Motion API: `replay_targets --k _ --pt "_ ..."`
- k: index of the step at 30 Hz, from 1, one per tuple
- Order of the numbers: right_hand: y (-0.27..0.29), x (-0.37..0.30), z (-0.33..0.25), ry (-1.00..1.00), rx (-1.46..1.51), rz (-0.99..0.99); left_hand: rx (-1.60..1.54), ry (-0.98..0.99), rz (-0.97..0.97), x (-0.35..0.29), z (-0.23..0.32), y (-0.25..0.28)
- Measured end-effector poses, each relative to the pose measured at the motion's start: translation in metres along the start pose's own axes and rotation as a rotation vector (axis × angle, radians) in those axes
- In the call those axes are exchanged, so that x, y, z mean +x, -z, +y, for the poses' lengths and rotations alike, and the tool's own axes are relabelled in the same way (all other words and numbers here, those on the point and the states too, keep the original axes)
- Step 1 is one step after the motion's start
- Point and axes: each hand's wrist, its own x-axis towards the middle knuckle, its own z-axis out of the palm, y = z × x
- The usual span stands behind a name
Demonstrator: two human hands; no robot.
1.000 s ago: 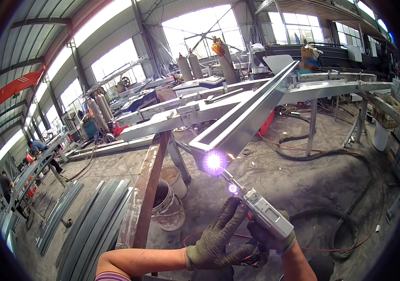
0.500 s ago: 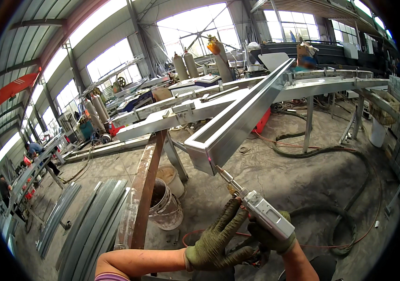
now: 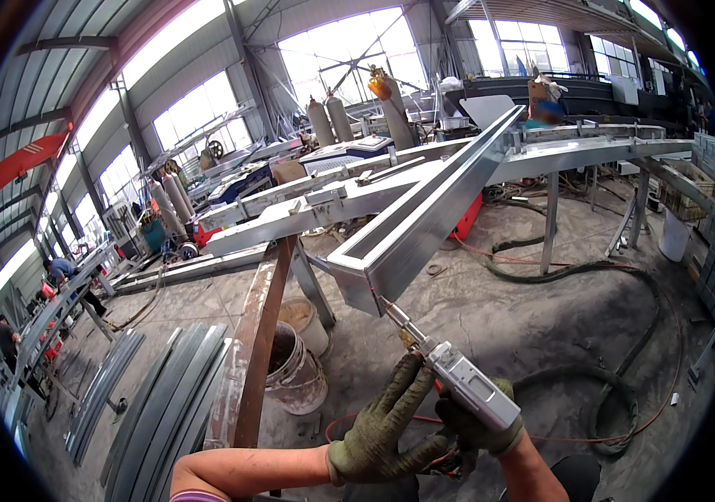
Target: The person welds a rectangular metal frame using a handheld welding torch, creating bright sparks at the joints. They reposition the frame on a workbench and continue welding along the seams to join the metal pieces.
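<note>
In my gloved right hand (image 3: pixel 484 428) is a silver handheld welding gun (image 3: pixel 473 386) with a boxy body, gripped from below and behind. Its narrow nozzle points up and left, the tip at the lower corner of a long metal frame (image 3: pixel 414 258). A small pinkish glow shows on that corner, near the tip. My gloved left hand (image 3: pixel 374 435) has its fingers stretched out, the fingertips touching the gun's front near the brass fitting and the thumb toward my right hand. The frame lies slantwise across a metal workbench (image 3: pixel 265 230), its near end overhanging.
A rusty steel beam (image 3: pixel 254 360) stands left of my hands, beside two dirty buckets (image 3: pixel 297 376). Long metal profiles (image 3: pixel 161 402) lie on the floor at left. Hoses (image 3: pixel 625 376) loop across the floor at right. Gas cylinders (image 3: pixel 340 117) stand behind the bench; two people work far left.
The gun and both hands have shifted very slightly left, the nozzle staying at the frame's corner. My grip looks the same.
</note>
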Motion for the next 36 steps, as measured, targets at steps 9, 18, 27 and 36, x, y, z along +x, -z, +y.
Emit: replay_targets --k 9,18,27,36 --pt "-0.002 0.004 -0.008 -0.078 0.069 0.006 0.015 0.014 0.0 0.001 0.0 0.004" --pt "-0.009 0.01 -0.011 -0.104 0.108 0.081 0.018 -0.005 0.028 0.005 0.003 0.008" --pt "-0.012 0.012 -0.007 -0.055 0.094 0.111 0.016 -0.028 0.025 0.007 -0.001 0.012" --pt "-0.012 0.015 -0.009 -0.128 0.107 0.075 0.031 -0.017 0.016 0.01 0.002 0.015"
